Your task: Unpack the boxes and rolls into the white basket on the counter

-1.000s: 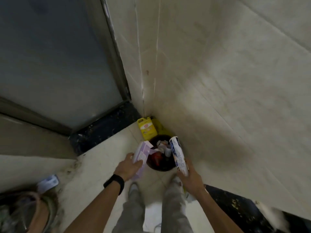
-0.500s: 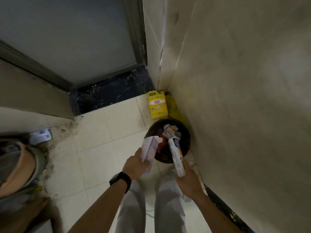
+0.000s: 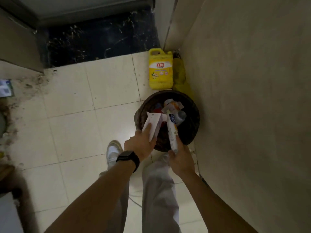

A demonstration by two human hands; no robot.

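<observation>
My left hand [image 3: 140, 145], with a black watch on the wrist, grips a flat white and pale purple box [image 3: 153, 124]. My right hand [image 3: 180, 159] holds a long narrow white box [image 3: 172, 132] with blue print at its top. Both boxes point over the rim of a dark round bin [image 3: 193, 130] on the floor, which holds crumpled wrappers and scraps. The white basket and the counter are not in view.
A yellow detergent jug [image 3: 160, 71] stands behind the bin in the corner, with a yellow bag [image 3: 180, 78] beside it. A tiled wall [image 3: 252, 98] runs along the right. A dark marble threshold [image 3: 101, 37] lies ahead. My legs and a white shoe [image 3: 113, 152] are below.
The view has tilted down and closer to the bin. Both hands have moved the two boxes forward over the bin's opening.
</observation>
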